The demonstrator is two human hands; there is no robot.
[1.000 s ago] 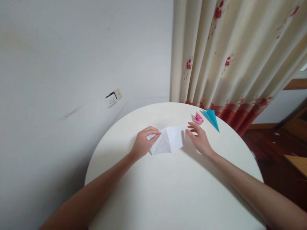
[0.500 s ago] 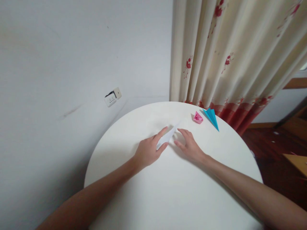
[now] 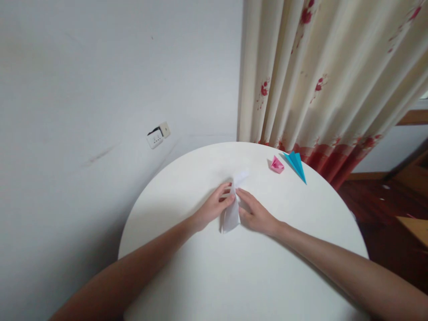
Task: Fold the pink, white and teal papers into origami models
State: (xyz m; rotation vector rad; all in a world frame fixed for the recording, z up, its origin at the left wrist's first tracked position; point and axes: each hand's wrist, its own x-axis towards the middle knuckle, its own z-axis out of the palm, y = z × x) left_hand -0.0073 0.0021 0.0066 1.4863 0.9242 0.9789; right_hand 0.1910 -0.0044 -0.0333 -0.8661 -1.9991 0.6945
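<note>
I have a folded white paper [image 3: 232, 209] between my two hands, near the middle of the round white counter [image 3: 240, 267] and a little toward its far edge. My left hand [image 3: 214, 207] comes in from the paper's left side, fingers curled narrow, with the fingertips pinching the paper's upper part. My right hand [image 3: 254, 213] lies just beside the paper on its right, palm down, fingers [image 3: 243, 194] stretched toward the same upper spot so that the fingertips of both hands meet there with the sheet between them. The paper stands up on edge rather than lying flat: its lower corner hangs down toward me between my wrists, and a thin point of it sticks out beyond my fingertips, toward the far edge of the counter. I cannot tell how many layers are folded together.

Farther from me than the paper and to its right, well apart from it, a small pink folded piece [image 3: 277, 165] sits on the counter. Just beside the pink piece, on its right, lies a blue folded paper plane [image 3: 296, 164], close to the counter's rim. Beyond the paper plane hangs a cream curtain [image 3: 317, 80] with red flowers, and to the left of the curtain a pale wall [image 3: 100, 80] carries a white socket [image 3: 154, 138].
</note>
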